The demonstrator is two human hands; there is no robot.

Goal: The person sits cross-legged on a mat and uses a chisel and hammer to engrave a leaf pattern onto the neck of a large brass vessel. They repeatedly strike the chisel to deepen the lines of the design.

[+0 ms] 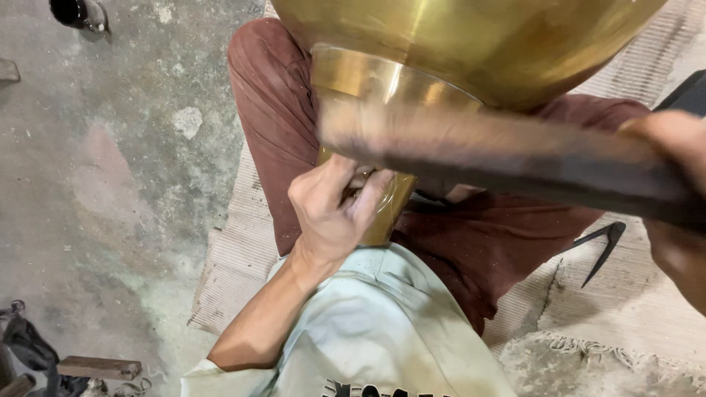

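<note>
The large round polished brass vessel (471, 44) rests on the person's lap over the woven mat (235, 257), near its upper edge; shaping its base looks underway — the right hand (680, 191) clenches a long dark blurred tool (515, 158); the left hand (334, 209) grips the vessel's foot, so any stroke must clear those fingers; black metal dividers (603, 246) lie beside the thigh.
</note>
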